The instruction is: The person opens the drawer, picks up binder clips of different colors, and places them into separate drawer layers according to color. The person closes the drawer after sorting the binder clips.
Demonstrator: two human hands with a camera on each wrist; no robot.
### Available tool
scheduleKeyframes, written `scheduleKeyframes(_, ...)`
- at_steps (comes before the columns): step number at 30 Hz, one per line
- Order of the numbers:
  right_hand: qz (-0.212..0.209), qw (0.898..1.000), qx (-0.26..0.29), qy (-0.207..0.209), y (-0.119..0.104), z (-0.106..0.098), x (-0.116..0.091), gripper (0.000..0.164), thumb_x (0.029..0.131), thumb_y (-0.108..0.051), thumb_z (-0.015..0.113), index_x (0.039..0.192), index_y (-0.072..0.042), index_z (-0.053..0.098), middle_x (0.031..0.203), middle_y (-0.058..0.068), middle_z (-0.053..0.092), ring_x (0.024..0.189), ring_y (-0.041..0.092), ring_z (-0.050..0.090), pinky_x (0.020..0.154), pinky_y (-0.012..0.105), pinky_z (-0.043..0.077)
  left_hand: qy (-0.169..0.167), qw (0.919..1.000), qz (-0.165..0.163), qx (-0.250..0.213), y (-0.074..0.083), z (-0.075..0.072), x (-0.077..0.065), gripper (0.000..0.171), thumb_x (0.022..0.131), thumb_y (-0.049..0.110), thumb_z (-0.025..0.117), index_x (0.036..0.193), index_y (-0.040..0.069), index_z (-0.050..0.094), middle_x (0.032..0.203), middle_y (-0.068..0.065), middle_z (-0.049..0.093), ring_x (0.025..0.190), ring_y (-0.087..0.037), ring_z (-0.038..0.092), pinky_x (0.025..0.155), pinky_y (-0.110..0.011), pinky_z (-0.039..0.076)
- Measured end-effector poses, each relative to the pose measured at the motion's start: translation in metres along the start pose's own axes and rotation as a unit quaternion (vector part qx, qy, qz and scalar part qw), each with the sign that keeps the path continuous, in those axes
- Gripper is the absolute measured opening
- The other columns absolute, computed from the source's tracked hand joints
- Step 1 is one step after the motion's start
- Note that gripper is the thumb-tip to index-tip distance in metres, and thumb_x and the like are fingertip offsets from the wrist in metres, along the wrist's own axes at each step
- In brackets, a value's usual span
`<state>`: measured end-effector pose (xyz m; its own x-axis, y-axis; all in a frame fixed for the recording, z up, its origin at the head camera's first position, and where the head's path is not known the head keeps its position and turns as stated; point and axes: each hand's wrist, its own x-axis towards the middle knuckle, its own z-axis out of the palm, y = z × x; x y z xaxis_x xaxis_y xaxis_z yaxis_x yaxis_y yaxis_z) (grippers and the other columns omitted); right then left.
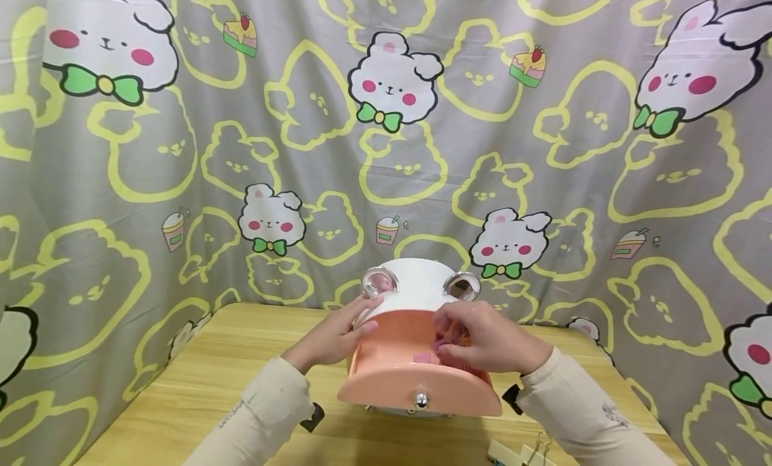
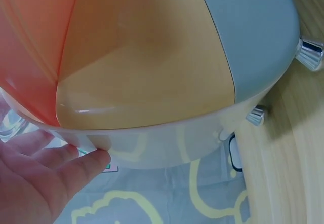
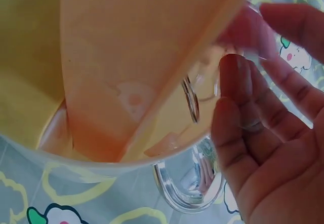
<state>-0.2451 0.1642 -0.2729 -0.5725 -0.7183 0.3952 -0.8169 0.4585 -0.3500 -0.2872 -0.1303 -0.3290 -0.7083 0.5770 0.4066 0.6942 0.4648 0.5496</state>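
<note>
A rounded white storage box (image 1: 416,281) with silver ear-like rings stands on the table. Its coral compartment (image 1: 420,388), with a silver knob (image 1: 421,401), is pulled out at the front. My left hand (image 1: 334,335) rests against the box's left side; in the left wrist view its fingers (image 2: 83,171) touch the pale rim. Over the compartment's right part, my right hand (image 1: 482,335) pinches a small pink-purple thing (image 1: 443,342), blurred pink (image 3: 248,31) in the right wrist view, its kind unclear. A pink piece (image 1: 422,358) lies inside the compartment. A metal ring (image 3: 191,100) shows within the box.
Cream binder clips (image 1: 520,454) lie at the table's front right. Behind the wooden table (image 1: 241,365) hangs a grey curtain (image 1: 313,178) with rabbit prints. Silver feet (image 2: 256,115) show on the box in the left wrist view.
</note>
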Motion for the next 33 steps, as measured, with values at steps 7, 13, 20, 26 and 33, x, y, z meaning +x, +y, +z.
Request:
scheduleKeyframes(7, -0.012, 0.994, -0.035, 0.101, 0.002, -0.003, -0.007, 0.024, 0.080, -0.007, 0.079, 0.101, -0.006, 0.066, 0.092, 0.001, 0.065, 0.078, 0.014, 0.061, 0.068, 0.031, 0.055, 0.005, 0.9992, -0.027, -0.028, 0.008, 0.000, -0.005, 0.062, 0.099, 0.032, 0.056, 0.151, 0.007, 0.032, 0.155, -0.018, 0.027, 0.137, -0.037, 0.032, 0.107, -0.058, 0.029)
scheduleKeyframes(13, 0.030, 0.978, -0.033, 0.203, 0.015, 0.001, -0.022, 0.031, 0.083, -0.009, 0.075, 0.110, 0.001, 0.063, 0.103, 0.010, 0.066, 0.091, 0.024, 0.063, 0.075, 0.039, 0.055, 0.022, 0.9982, -0.041, -0.037, 0.014, -0.003, -0.018, 0.092, 0.090, 0.065, 0.052, 0.154, 0.007, 0.022, 0.155, -0.017, 0.027, 0.137, -0.039, 0.031, 0.104, -0.058, 0.033)
scheduleKeyframes(20, 0.093, 0.976, 0.084, 0.175, 0.030, 0.012, -0.047, 0.059, 0.094, -0.018, 0.063, 0.142, 0.004, 0.037, 0.142, 0.022, 0.044, 0.129, 0.039, 0.044, 0.104, 0.027, 0.038, 0.007, 0.9996, 0.010, -0.025, 0.022, -0.003, -0.032, 0.128, 0.070, 0.090, 0.044, 0.153, -0.001, 0.007, 0.155, -0.026, 0.019, 0.139, -0.043, 0.025, 0.103, -0.065, 0.027)
scheduleKeyframes(26, 0.074, 0.976, 0.167, 0.116, 0.038, 0.024, -0.062, 0.085, 0.095, -0.049, 0.056, 0.151, 0.003, 0.018, 0.153, 0.028, 0.022, 0.138, 0.051, 0.018, 0.104, 0.011, 0.019, -0.006, 0.9987, 0.030, -0.042, 0.024, 0.002, -0.033, 0.137, 0.065, 0.091, 0.049, 0.153, -0.003, 0.001, 0.158, -0.024, 0.006, 0.141, -0.042, 0.017, 0.104, -0.067, 0.024)
scheduleKeyframes(33, 0.059, 0.969, 0.225, 0.079, 0.042, 0.033, -0.073, 0.097, 0.090, -0.061, 0.056, 0.156, -0.006, 0.011, 0.159, 0.023, 0.005, 0.144, 0.032, 0.006, 0.105, 0.017, 0.016, -0.013, 0.9980, 0.018, -0.059, 0.012, 0.006, -0.039, 0.139, 0.065, 0.092, 0.045, 0.151, -0.007, 0.000, 0.158, -0.025, -0.001, 0.140, -0.048, 0.011, 0.104, -0.069, 0.020)
